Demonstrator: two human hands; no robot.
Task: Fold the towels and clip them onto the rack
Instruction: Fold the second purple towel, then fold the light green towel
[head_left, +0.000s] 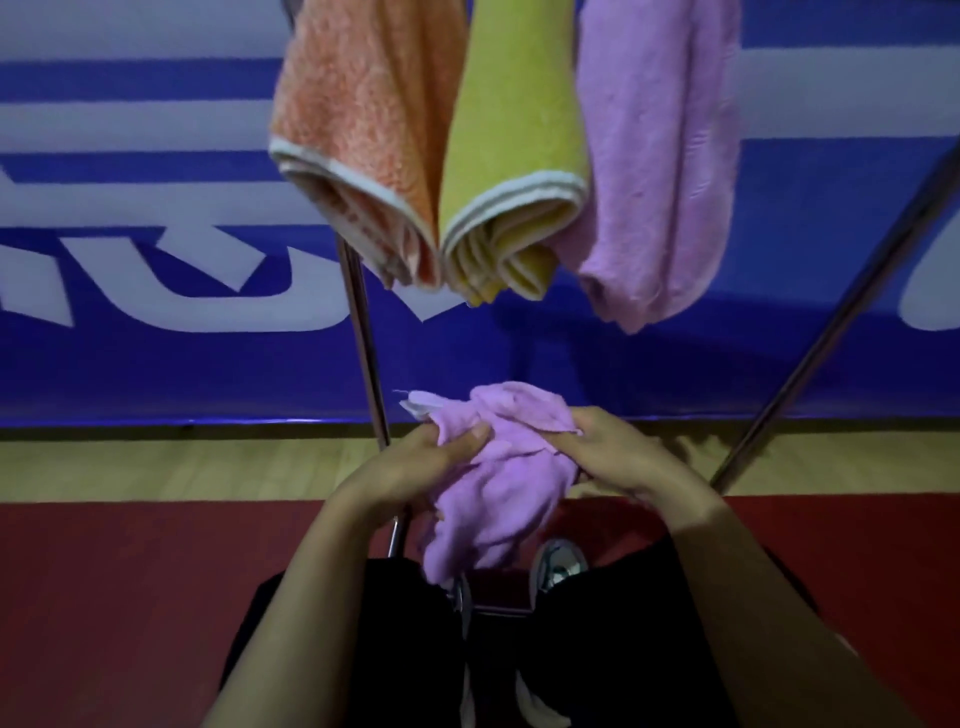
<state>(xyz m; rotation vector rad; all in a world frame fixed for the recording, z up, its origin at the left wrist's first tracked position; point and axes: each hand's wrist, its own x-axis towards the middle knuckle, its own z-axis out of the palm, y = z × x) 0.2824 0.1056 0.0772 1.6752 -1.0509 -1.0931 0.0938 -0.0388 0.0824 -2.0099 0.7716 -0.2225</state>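
Three folded towels, orange towel (358, 130), yellow towel (514, 156) and purple towel (660, 156), hang along the frame's top, while at lower centre the left hand (415, 467) and right hand (618, 457) both grip a crumpled lilac towel (498, 483) not yet folded or clipped.

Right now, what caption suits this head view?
Both hands, left hand and right hand, grip a purple towel beneath three hung towels.

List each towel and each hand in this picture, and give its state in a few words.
orange towel: folded, hanging from above
yellow towel: folded, hanging
hanging purple towel: hanging, folded over
held purple towel: crumpled, not yet folded
left hand: grips the held towel
right hand: grips the held towel
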